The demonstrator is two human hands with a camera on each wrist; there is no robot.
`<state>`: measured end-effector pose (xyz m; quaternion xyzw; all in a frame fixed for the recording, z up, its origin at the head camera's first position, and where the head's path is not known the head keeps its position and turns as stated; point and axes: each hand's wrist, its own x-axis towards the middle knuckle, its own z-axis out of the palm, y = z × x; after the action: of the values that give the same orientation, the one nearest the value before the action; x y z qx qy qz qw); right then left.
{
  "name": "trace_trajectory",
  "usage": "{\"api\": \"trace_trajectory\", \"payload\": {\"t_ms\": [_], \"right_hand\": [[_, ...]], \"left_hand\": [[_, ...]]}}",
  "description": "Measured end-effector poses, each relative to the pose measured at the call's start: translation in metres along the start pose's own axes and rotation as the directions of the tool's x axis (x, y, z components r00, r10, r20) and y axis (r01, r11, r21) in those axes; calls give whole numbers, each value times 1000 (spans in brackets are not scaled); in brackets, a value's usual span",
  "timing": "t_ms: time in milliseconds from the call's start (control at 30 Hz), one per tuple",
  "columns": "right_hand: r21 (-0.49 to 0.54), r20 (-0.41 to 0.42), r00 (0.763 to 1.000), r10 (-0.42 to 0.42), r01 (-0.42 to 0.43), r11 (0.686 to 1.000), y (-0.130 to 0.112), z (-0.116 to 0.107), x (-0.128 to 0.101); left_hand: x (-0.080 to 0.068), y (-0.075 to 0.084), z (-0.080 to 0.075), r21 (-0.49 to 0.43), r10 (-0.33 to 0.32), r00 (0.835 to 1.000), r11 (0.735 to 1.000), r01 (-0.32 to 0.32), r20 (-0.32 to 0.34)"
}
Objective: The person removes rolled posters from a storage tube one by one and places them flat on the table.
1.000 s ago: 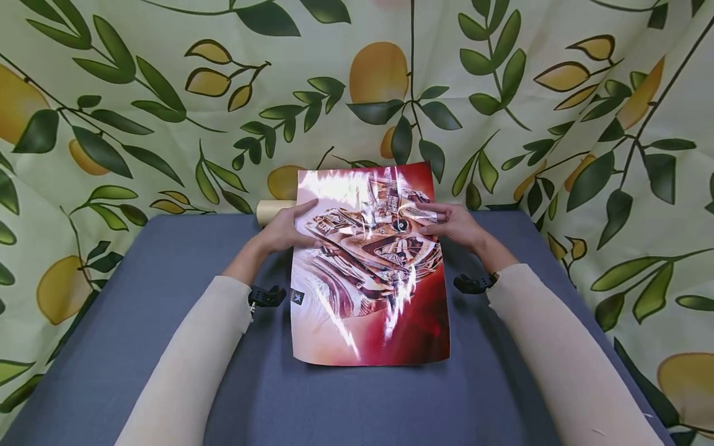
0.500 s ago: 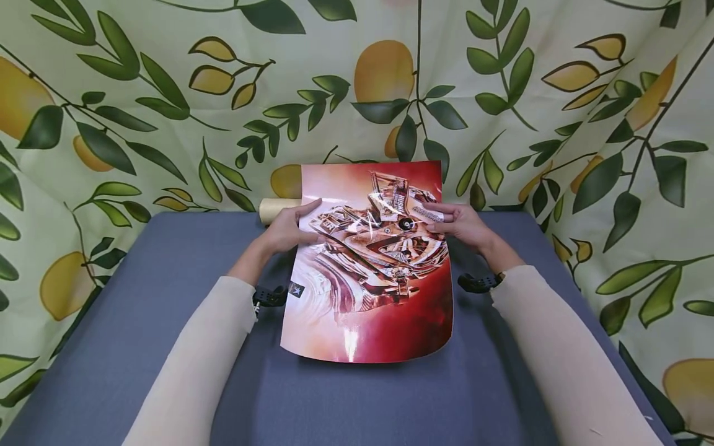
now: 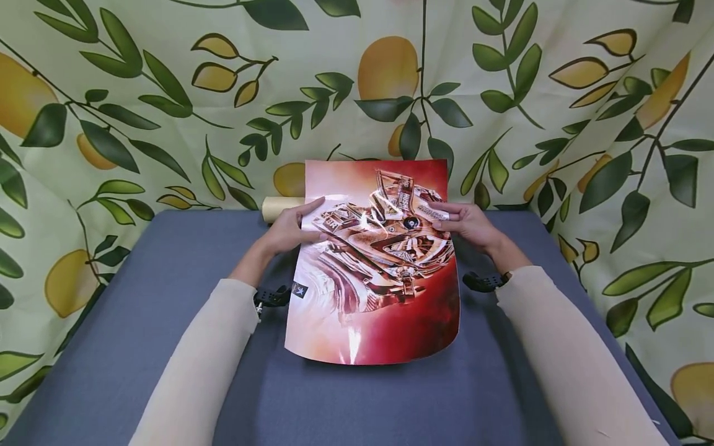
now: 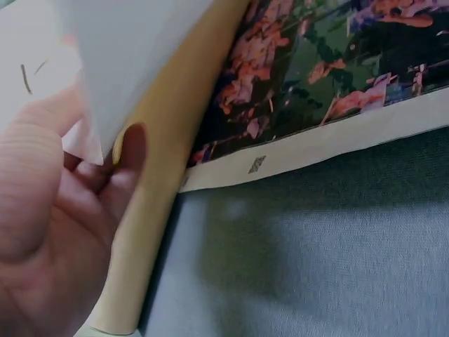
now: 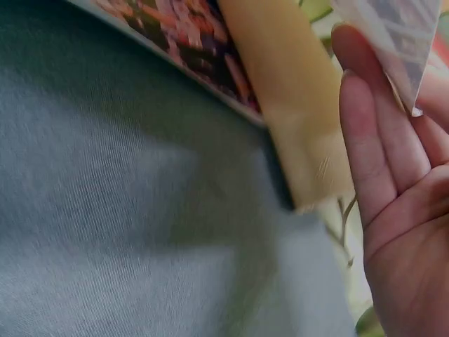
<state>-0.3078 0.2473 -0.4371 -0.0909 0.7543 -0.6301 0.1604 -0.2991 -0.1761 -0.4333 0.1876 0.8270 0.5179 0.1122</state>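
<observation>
A glossy poster [image 3: 379, 260] with a motorcycle-like machine on a pink-to-red ground is held up over the table, its lower edge bowed. My left hand [image 3: 287, 229] pinches its left side, and my right hand [image 3: 468, 224] pinches the right side at about the same height. In the left wrist view, the white back of the poster [image 4: 140, 56] passes between thumb and fingers. In the right wrist view, several fingers [image 5: 361, 119] lie behind the sheet. Beneath it, a second printed sheet [image 4: 316, 84] with a dark, busy picture and a white border lies on the table.
A beige cardboard tube [image 3: 273, 209] lies along the table's back edge, mostly hidden by the poster in the head view. Blue-grey cloth covers the table [image 3: 357, 402]. Behind it hangs a curtain [image 3: 329, 37] printed with leaves and fruit.
The poster has tilted and flattened, so its glare has shrunk and the picture shows more plainly. Both hands keep their hold, with a slight shift to the right in view.
</observation>
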Motion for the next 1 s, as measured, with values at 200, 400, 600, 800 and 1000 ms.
{"api": "trace_trajectory", "payload": {"t_ms": [200, 400, 600, 800, 1000], "right_hand": [[-3, 142, 989, -29, 30, 1000, -6, 5, -1], [-73, 160, 987, -31, 44, 996, -12, 9, 4], [-269, 65, 995, -70, 85, 959, -12, 14, 9], [-253, 31, 996, -80, 85, 964, -10, 8, 8], [-170, 49, 994, -97, 104, 980, -8, 3, 5]], "left_hand": [[-3, 5, -5, 25, 9, 997, 1000, -11, 81], [5, 8, -4, 11, -30, 999, 999, 30, 34], [4, 10, -4, 38, -100, 994, 994, 102, -42], [1, 11, -3, -3, -114, 993, 993, 114, -33], [-1, 8, 1, -11, -90, 995, 996, 90, -44]]}}
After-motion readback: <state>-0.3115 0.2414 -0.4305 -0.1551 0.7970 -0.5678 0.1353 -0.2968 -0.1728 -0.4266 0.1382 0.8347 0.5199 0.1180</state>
